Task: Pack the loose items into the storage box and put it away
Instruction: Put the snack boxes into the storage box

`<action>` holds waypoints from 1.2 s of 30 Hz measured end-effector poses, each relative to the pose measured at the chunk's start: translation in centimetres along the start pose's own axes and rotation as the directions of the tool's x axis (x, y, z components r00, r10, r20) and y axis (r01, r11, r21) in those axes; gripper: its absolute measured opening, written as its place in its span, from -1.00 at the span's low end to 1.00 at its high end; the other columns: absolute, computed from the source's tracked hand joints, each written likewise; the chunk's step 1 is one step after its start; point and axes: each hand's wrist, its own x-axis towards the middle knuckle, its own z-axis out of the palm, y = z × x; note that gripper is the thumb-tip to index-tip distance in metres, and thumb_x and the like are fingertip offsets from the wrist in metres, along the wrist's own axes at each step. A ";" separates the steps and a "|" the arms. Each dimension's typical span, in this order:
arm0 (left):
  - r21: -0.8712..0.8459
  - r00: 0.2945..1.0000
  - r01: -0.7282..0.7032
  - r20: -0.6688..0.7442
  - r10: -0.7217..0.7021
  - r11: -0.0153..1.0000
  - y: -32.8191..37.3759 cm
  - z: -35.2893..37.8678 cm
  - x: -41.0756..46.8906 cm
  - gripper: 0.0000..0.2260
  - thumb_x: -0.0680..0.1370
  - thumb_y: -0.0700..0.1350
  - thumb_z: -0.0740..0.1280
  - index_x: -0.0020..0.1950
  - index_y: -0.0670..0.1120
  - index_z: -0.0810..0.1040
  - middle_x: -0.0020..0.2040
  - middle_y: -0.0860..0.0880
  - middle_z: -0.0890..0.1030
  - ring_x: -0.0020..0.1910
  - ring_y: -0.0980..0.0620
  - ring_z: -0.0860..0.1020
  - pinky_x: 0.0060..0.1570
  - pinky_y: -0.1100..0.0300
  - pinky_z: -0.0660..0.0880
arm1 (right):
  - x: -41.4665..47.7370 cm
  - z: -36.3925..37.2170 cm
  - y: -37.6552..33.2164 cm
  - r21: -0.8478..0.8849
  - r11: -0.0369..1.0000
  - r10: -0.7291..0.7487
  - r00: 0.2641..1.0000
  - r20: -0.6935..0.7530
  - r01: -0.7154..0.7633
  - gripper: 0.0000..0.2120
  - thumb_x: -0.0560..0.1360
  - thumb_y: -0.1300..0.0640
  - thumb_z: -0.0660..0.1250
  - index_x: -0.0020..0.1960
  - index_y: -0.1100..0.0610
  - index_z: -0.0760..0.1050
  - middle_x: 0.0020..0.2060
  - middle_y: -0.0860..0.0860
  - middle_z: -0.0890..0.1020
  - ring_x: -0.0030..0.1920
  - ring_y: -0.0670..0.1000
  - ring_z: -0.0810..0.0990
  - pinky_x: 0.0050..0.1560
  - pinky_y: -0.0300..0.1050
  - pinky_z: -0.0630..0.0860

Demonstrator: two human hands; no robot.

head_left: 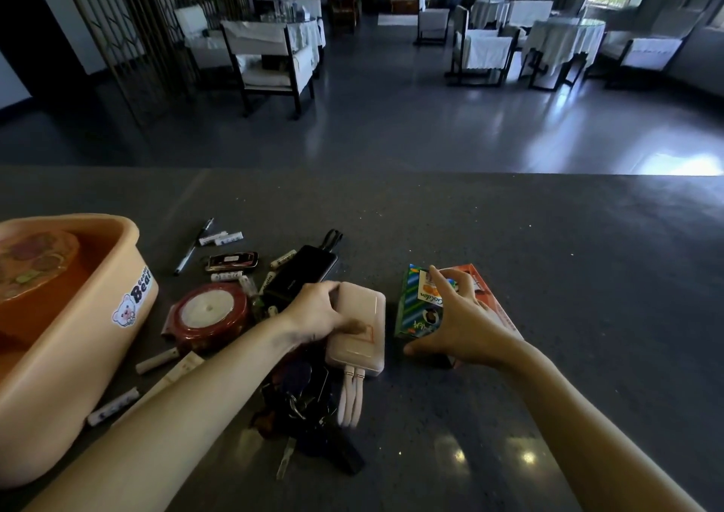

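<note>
On the counter near the peach storage box, the left hand gripped the pink power bank, probably dense, rigid and slick, best clasped across its width, while the right hand spread wide over a light green carton.

Storage box left of power bank

Peach storage box, pink power bank, green striped carton.
</note>
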 end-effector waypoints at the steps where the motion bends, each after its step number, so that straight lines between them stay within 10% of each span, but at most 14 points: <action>1: -0.078 1.000 0.001 0.010 0.000 0.997 0.0 0.2 -0.1 -0.26 0.21 -0.22 0.60 0.32 -0.19 0.38 0.11 -0.07 0.53 0.08 0.01 0.52 0.08 0.11 0.52 | 0.0 0.0 0.0 0.002 1.000 0.000 1.000 -0.007 0.000 0.18 0.13 -0.30 0.49 0.46 -0.14 -0.24 0.44 -0.06 -0.12 0.42 0.16 0.10 0.34 0.16 0.26; 8: -0.229 1.000 -0.001 0.025 0.007 0.973 0.1 0.8 -0.2 -0.20 0.27 -0.31 0.53 0.38 0.10 0.27 0.00 -0.04 0.53 -0.04 0.04 0.56 -0.15 0.12 0.55 | -0.3 -0.3 -0.3 -0.012 0.999 -0.037 0.999 -0.039 0.036 0.15 0.16 -0.30 0.47 0.47 -0.12 -0.23 0.43 -0.05 -0.10 0.41 0.15 0.11 0.34 0.16 0.25; 15: -0.231 0.969 -0.183 -0.206 0.136 0.956 2.3 -2.3 -2.0 -0.29 0.28 -0.25 0.54 0.33 0.15 0.37 0.09 0.01 0.54 0.03 0.04 0.55 0.02 0.06 0.53 | -0.7 -1.9 -3.1 0.045 0.989 -0.139 0.987 -0.077 0.143 0.16 0.14 -0.25 0.51 0.47 -0.09 -0.18 0.38 -0.10 -0.07 0.37 0.14 0.15 0.35 0.17 0.23; 26: -0.326 0.850 -0.309 -0.516 0.106 0.893 -0.8 -19.4 -12.8 -0.51 0.33 -0.32 0.47 0.11 0.16 0.54 0.12 0.03 0.59 0.05 0.07 0.56 -0.09 0.18 0.54 | -1.0 0.0 -19.5 0.016 0.869 -0.493 0.868 -0.056 0.495 0.14 0.13 -0.34 0.43 0.47 -0.09 -0.19 0.25 -0.23 -0.01 0.30 0.08 0.17 0.38 0.09 -0.01; 36: -0.417 0.818 -0.278 -0.575 -0.014 0.866 -11.6 -31.7 -19.7 -0.49 0.36 -0.31 0.44 0.23 0.09 0.50 0.02 0.08 0.59 -0.03 0.06 0.59 -0.19 0.18 0.58 | -0.7 8.3 -34.1 -0.006 0.853 -0.522 0.851 -0.049 0.522 0.13 0.17 -0.26 0.47 0.47 -0.08 -0.20 0.31 -0.16 0.00 0.31 0.11 0.16 0.38 0.12 0.01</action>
